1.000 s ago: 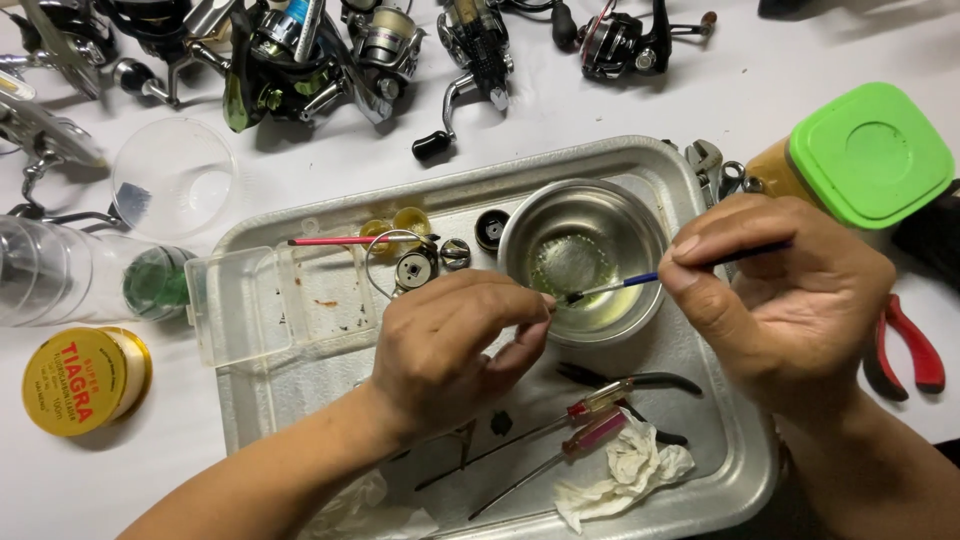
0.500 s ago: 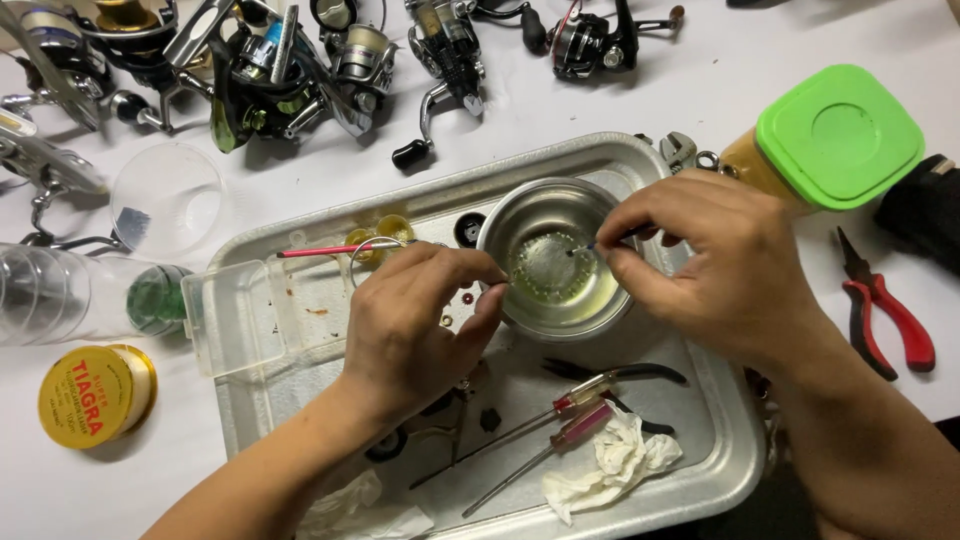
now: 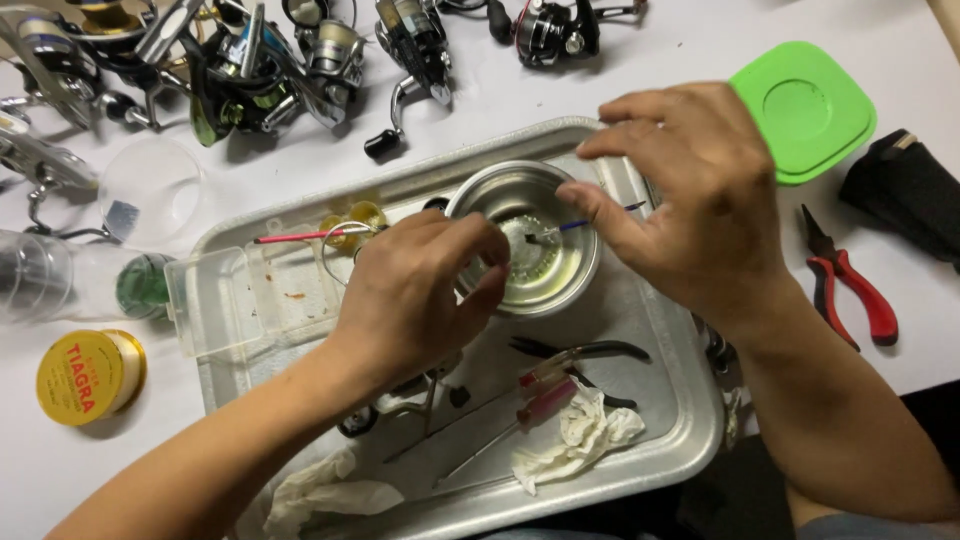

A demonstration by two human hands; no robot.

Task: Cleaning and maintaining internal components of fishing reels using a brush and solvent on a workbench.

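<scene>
Brushwork is being carried out inside a small steel bowl (image 3: 525, 250) set in a metal tray (image 3: 680, 400). A thin blue-handled brush (image 3: 590, 222) is being pinched by the right hand (image 3: 690, 200), its tip being dipped to the bowl's bottom. The left hand (image 3: 420, 290) is being held closed at the bowl's near rim; whether a small part is being pinched there cannot be told. Liquid is likely being risked: the bowl could be tipped by the left hand's pressure, or droplets flicked onto the tissue (image 3: 580, 435).
</scene>
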